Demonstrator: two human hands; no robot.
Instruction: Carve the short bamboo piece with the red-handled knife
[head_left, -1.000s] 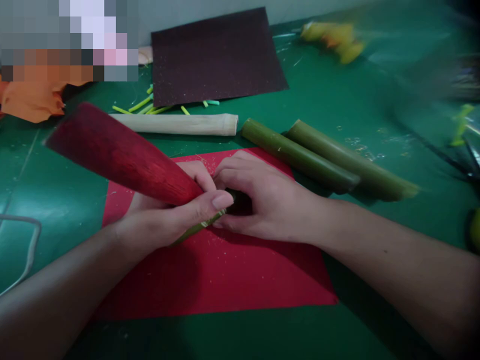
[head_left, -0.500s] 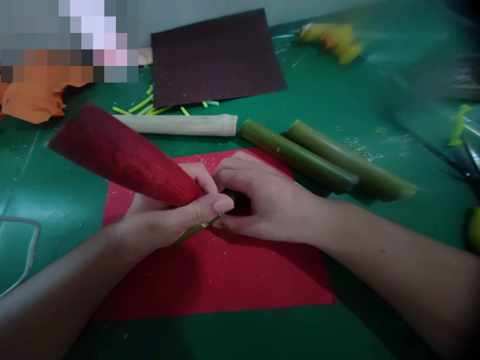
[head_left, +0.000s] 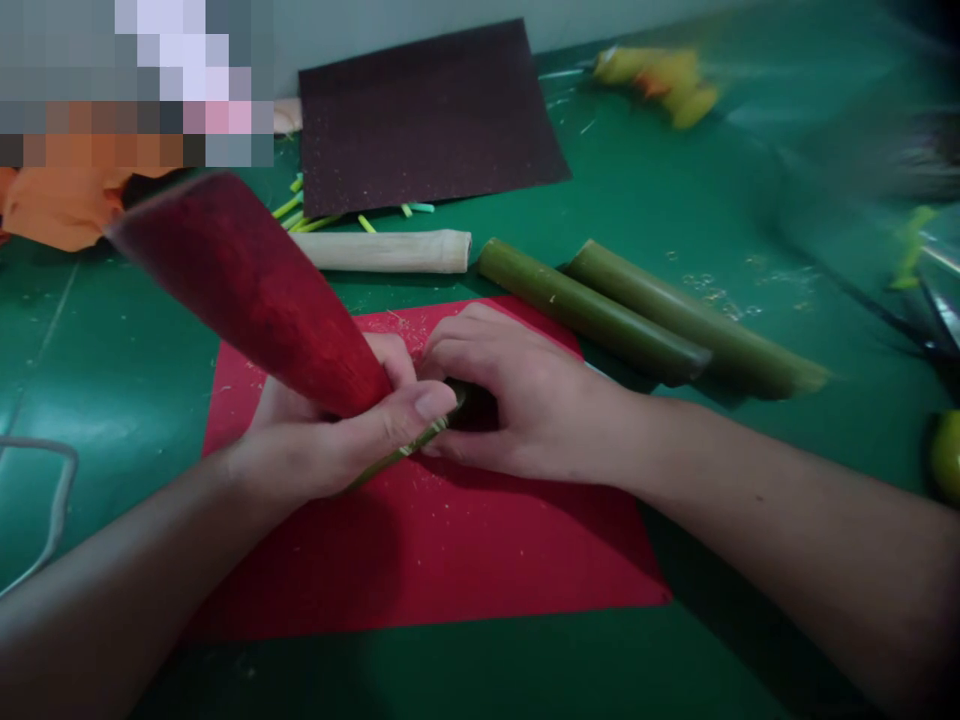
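Gripping the thick red piece in your left hand, you are tilting it so that its broad end is pointing up and to the left, while its narrow end is disappearing between your thumb and forefinger. That thumb is lying along a green piece with pale scratches, which is slanting below the hand, over the red sheet. Your right hand is closing around the far end of the green piece, fingers curling over the top and thumb coming in underneath; exactly where those fingertips are pressing is hidden. Pale specks are dotting the red sheet, which is lying on the green table. Just beyond it, a pale rod is resting crosswise, and two green tubes are lying side by side to its right. Behind the pale rod, a dark sheet is covering part of some yellow-green strips
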